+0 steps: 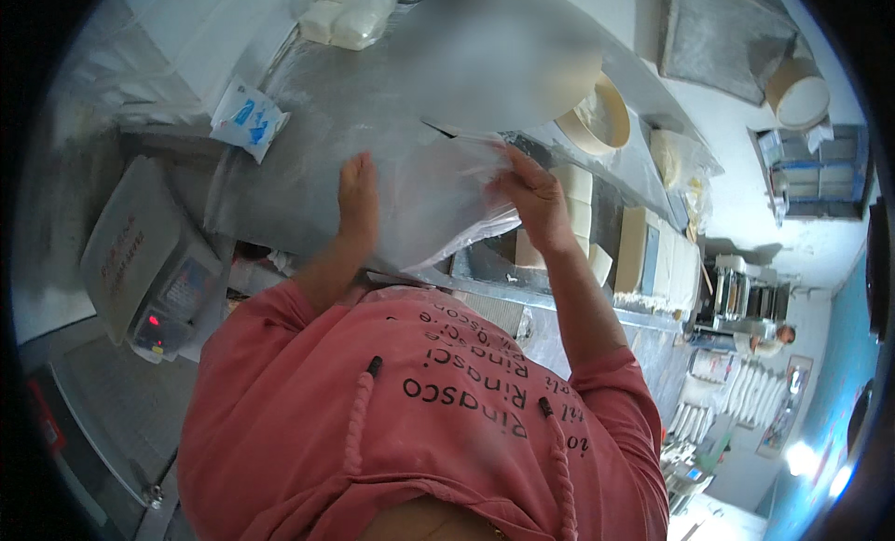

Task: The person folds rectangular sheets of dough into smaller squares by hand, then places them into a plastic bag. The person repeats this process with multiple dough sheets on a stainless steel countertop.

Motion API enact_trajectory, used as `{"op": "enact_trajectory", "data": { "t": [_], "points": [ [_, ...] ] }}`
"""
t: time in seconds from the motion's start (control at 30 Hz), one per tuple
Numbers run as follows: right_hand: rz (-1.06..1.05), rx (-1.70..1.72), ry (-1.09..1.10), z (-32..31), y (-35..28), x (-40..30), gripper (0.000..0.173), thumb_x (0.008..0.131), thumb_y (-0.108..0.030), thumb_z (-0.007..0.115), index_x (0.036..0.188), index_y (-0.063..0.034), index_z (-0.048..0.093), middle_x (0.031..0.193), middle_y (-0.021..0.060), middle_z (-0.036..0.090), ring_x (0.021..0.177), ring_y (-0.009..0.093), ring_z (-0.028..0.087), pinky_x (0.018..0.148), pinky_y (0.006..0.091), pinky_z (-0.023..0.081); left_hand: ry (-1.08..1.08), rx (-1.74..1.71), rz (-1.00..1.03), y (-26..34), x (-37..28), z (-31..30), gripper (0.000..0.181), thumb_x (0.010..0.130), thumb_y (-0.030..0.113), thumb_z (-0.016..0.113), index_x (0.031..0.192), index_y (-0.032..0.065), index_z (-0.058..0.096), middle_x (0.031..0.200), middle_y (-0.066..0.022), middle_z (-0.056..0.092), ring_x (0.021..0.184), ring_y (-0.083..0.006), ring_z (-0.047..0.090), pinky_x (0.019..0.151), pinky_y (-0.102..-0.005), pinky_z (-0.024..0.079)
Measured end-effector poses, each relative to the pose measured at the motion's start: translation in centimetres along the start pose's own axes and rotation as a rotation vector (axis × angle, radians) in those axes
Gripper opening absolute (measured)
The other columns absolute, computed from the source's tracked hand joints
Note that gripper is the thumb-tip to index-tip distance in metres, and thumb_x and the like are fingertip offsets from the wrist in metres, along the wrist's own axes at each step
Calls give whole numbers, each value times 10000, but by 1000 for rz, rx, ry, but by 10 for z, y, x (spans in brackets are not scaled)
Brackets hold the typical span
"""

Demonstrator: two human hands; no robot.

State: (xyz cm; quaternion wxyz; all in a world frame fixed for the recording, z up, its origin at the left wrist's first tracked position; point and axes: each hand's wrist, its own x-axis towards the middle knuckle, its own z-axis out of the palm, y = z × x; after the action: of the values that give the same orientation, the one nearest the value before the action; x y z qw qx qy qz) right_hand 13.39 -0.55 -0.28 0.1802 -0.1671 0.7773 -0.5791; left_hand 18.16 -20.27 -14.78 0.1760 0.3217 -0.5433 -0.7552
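A clear plastic bag (440, 198) is spread above the grey metal worktop (301, 184), and its thin film shines along the lower edge. My right hand (535, 198) pinches the bag's right side between thumb and fingers. Left of the bag, my left hand (358, 198) is held edge-on with the fingers stretched out and nothing seen in it; motion blurs it slightly. Close by my right wrist sit cream-coloured blocks (575, 202), perhaps stacked dough sheets, in a dark tray (489, 265). A large blurred oval hides the far part of the worktop.
A white packet with blue print (248, 121) lies at the worktop's left edge. Below it stands a plastic-covered digital scale (164, 310). On the right are a round wooden-rimmed sieve (619, 118) and more cream stacks (671, 261). Another person (769, 341) is far off near machinery (748, 296).
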Motion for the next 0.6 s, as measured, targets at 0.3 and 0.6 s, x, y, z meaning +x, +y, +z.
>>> {"op": "enact_trajectory", "data": {
  "t": [0.3, 0.6],
  "points": [
    [-49, -84, -376, -25, -20, 54, 445, 870, -3, 451, 1312, -23, 393, 1022, 59, 567, 893, 120, 543, 836, 260, 416, -1083, 304, 46, 102, 50, -2, 345, 924, 325, 449, 879, 24, 612, 803, -44, 585, 742, -117, 523, 695, -270, 409],
    [-587, -687, 304, 0, 5, 78, 315, 792, -53, 581, 1102, -43, 528, 880, 132, 585, 791, 288, 576, 721, 357, 452, -851, 410, 58, 97, 28, 3, 197, 827, 221, 611, 721, 80, 522, 625, 18, 472, 534, -73, 417, 506, -237, 371]
  ]
}}
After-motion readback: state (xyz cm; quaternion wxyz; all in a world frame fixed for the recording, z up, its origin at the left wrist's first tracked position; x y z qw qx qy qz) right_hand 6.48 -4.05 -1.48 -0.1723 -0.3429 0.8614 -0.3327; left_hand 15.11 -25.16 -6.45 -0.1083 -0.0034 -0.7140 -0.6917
